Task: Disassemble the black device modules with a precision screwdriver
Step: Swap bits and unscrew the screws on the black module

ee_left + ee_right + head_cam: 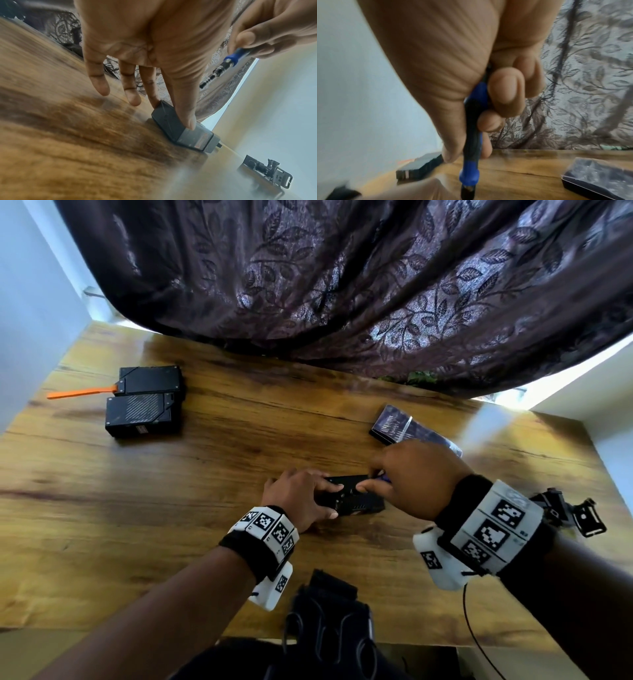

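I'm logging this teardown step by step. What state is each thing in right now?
Left hand: fingers straight, steadying the near module.
Right hand: grips the screwdriver.
Screwdriver: tip off the module in the left wrist view.
Near module: flat on the table.
Two far modules: side by side, untouched.
Bit case: whether it is open, cannot tell.

Your left hand steadies a black device module lying flat on the wooden table, fingers straight across its top and thumb along its near edge. Just right of that hold, your right hand grips a blue-and-black precision screwdriver, its dark tip end angled down toward the module. Two more black modules lie side by side, well apart from your left hand, at the table's far left.
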A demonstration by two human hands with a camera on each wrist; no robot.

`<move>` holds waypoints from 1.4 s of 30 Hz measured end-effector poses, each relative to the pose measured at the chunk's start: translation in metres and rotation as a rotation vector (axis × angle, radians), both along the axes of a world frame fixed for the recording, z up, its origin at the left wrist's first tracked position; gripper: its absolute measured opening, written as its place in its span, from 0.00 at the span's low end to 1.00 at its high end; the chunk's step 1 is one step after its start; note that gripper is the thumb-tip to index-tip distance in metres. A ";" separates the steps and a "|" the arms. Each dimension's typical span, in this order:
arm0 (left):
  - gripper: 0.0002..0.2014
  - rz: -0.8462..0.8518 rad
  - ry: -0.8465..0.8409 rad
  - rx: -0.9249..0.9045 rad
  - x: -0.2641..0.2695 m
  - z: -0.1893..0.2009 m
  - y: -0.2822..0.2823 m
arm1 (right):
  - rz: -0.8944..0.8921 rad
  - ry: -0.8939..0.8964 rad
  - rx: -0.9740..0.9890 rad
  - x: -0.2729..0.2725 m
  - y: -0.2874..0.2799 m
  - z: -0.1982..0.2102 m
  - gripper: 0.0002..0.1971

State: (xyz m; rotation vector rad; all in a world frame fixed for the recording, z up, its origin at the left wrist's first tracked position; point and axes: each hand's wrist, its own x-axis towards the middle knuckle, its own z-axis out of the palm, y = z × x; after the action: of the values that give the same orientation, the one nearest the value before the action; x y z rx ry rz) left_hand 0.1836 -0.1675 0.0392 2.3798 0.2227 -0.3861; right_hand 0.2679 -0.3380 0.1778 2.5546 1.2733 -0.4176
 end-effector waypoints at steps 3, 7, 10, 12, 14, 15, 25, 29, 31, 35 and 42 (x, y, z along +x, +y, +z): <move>0.28 -0.014 0.010 0.001 0.000 0.000 0.000 | -0.111 0.003 0.160 0.008 -0.019 -0.003 0.20; 0.27 -0.030 -0.004 -0.012 0.001 -0.004 0.003 | -0.266 0.097 0.302 0.009 -0.042 -0.025 0.22; 0.21 -0.026 -0.075 -0.016 0.001 -0.010 0.003 | -0.345 0.163 0.465 0.005 -0.057 -0.038 0.14; 0.13 -0.026 -0.139 0.007 0.000 -0.013 0.001 | -0.398 0.190 0.558 0.001 -0.066 -0.048 0.09; 0.08 -0.042 -0.162 0.029 -0.001 -0.014 -0.001 | -0.477 0.232 0.664 -0.002 -0.074 -0.060 0.06; 0.06 -0.041 -0.172 0.024 -0.001 -0.014 -0.001 | -0.520 0.254 0.716 -0.003 -0.077 -0.066 0.05; 0.02 0.449 -0.240 -0.220 -0.005 -0.011 0.013 | -0.265 0.548 0.579 -0.020 -0.059 -0.101 0.11; 0.02 0.546 -0.228 -0.206 -0.019 -0.009 0.020 | -0.059 0.496 0.244 -0.021 -0.044 -0.111 0.17; 0.02 0.581 -0.251 -0.180 -0.026 -0.006 0.021 | -0.012 0.455 0.194 -0.022 -0.045 -0.115 0.23; 0.01 0.614 -0.226 -0.218 -0.038 -0.005 0.020 | 0.052 0.435 0.216 -0.020 -0.053 -0.113 0.25; 0.02 0.598 -0.210 -0.178 -0.039 -0.009 0.014 | 0.075 0.416 0.238 -0.015 -0.055 -0.115 0.25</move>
State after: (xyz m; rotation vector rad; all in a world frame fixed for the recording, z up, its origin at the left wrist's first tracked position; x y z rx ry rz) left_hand 0.1443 -0.1536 0.0306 2.0361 0.7412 0.1215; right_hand 0.2530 -0.3932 0.0629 2.6926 1.6417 -0.8647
